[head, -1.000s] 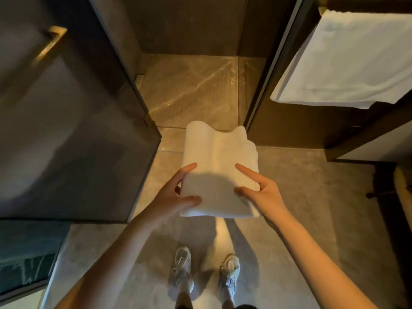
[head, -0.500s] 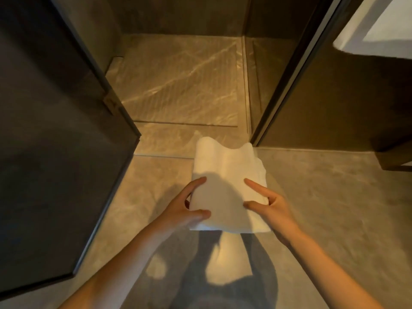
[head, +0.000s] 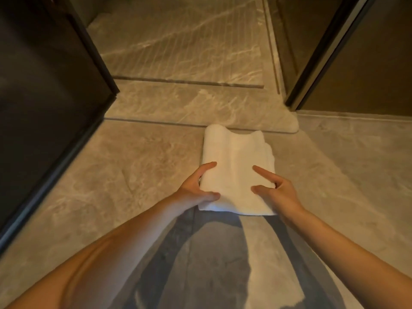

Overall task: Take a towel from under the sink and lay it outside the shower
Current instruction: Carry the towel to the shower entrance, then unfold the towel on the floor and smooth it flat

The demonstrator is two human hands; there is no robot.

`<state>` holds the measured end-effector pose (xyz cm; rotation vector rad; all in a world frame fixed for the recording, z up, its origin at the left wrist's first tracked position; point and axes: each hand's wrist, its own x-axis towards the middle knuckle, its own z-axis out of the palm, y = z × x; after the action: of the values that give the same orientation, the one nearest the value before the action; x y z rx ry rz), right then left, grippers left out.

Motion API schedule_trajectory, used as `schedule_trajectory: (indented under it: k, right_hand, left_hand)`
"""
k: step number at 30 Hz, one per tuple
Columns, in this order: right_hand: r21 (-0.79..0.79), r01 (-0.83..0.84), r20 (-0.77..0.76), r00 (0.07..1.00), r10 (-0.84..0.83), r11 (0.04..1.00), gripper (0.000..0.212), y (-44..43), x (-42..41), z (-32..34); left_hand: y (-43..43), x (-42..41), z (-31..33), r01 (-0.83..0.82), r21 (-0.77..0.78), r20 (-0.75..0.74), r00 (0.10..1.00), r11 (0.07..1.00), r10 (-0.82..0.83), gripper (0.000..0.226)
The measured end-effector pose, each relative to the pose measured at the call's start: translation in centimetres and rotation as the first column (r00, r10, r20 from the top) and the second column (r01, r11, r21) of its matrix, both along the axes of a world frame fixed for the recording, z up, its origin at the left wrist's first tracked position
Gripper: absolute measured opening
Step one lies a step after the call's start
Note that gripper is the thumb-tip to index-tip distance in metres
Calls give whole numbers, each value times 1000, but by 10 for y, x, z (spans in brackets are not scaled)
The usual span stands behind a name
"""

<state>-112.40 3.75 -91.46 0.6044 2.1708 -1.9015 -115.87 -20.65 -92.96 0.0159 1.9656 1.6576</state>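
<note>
A folded white towel (head: 236,166) is held out in front of me, low over the tiled floor just before the shower threshold (head: 169,108). My left hand (head: 196,188) grips its near left edge, thumb on top. My right hand (head: 274,190) grips the near right edge, index finger and thumb spread on top. The towel's far end points toward the shower floor (head: 182,43). Whether the towel touches the floor I cannot tell.
The dark glass shower door (head: 44,108) stands open at the left. A dark door frame and wall (head: 347,54) rise at the right. Marbled floor tiles (head: 111,175) lie on both sides of the towel, and my shadow falls on the floor below my arms.
The view has dropped closer to the floor and both hands have lowered the towel toward the tiles before the shower threshold. The hanging towel at the upper right has left the view.
</note>
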Motion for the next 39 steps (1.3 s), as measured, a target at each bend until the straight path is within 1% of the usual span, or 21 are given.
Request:
schedule_trajectory:
  k: [2, 3, 4, 5, 6, 7, 8, 9, 10, 11, 12, 13, 14, 16, 20, 23, 30, 32, 34, 36, 39]
  right_hand:
    - [42, -11, 15, 1000, 10, 999, 52, 2, 0, -13]
    - [90, -27, 15, 1000, 26, 996, 51, 4, 0, -15]
    - [195, -64, 9, 998, 63, 979, 50, 6, -2, -14]
    - [357, -123, 10, 992, 128, 926, 51, 7, -4, -13]
    - [543, -175, 19, 980, 196, 821, 55, 7, -8, -10]
    - [700, -180, 4, 969, 248, 691, 60, 5, -12, -8]
    - [799, -156, -33, 953, 301, 581, 63, -1, -18, -5]
    - [852, -146, -62, 925, 374, 503, 64, -8, -25, -3]
    - [882, -169, -54, 892, 450, 441, 64, -16, -30, -4]
    - [896, -209, -18, 864, 504, 391, 64, -24, -34, -7]
    - [900, -253, 28, 846, 532, 355, 64, -30, -36, -13]
    - [898, -291, 72, 838, 541, 330, 64, -33, -36, -20]
    - [897, -314, 103, 833, 544, 311, 63, -34, -35, -27]
    - [907, -314, 113, 824, 555, 281, 62, -29, -33, -41]
    - [926, -268, 72, 815, 576, 264, 63, -25, -32, -53]
    - [927, -274, 80, 812, 579, 256, 63, -25, -31, -52]
    - [922, -294, 98, 806, 584, 251, 64, -25, -31, -51]
    - [924, -300, 101, 791, 604, 238, 64, -20, -29, -52]
    - [928, -312, 122, 772, 624, 204, 64, -11, -21, -51]
    - [924, -334, 147, 760, 633, 186, 65, 0, -8, -48]
    - [906, -369, 169, 763, 624, 207, 65, 14, 7, -40]
  left_hand:
    - [2, -4, -14, -7, -32, -18, 1000, 999, 6, 79]
    - [4, -5, -17, -9, -51, -26, 1000, 999, 8, 80]
    - [6, -5, -18, 3, -97, -34, 999, 995, -6, 81]
    - [8, -7, -15, 36, -218, -64, 997, 975, -51, 82]
    - [9, -9, -11, 68, -412, -124, 984, 909, -130, 85]
    - [12, -13, -7, 50, -606, -227, 946, 794, -233, 86]
    - [16, -18, -3, -37, -726, -375, 858, 686, -350, 85]
    - [21, -23, 0, -123, -762, -495, 744, 636, -449, 81]
    - [29, -29, 3, -163, -767, -555, 653, 620, -515, 76]
    - [36, -32, 1, -171, -783, -562, 606, 598, -562, 71]
    - [43, -34, -4, -159, -807, -536, 602, 569, -592, 66]
    - [48, -35, -12, -133, -833, -491, 625, 538, -607, 64]
    - [51, -34, -21, -107, -850, -452, 650, 515, -611, 62]
    - [50, -32, -38, -104, -851, -445, 664, 515, -601, 62]
    - [48, -29, -48, -149, -805, -530, 617, 574, -582, 64]
    - [49, -28, -46, -147, -788, -545, 615, 597, -569, 62]
    - [50, -30, -45, -131, -835, -481, 647, 535, -592, 68]
    - [53, -25, -47, -132, -826, -486, 659, 548, -574, 69]
    - [59, -12, -50, -130, -817, -492, 666, 562, -561, 70]
    - [67, 2, -50, -126, -808, -503, 655, 575, -564, 70]
    - [77, 8, -49, -110, -826, -488, 631, 553, -603, 69]
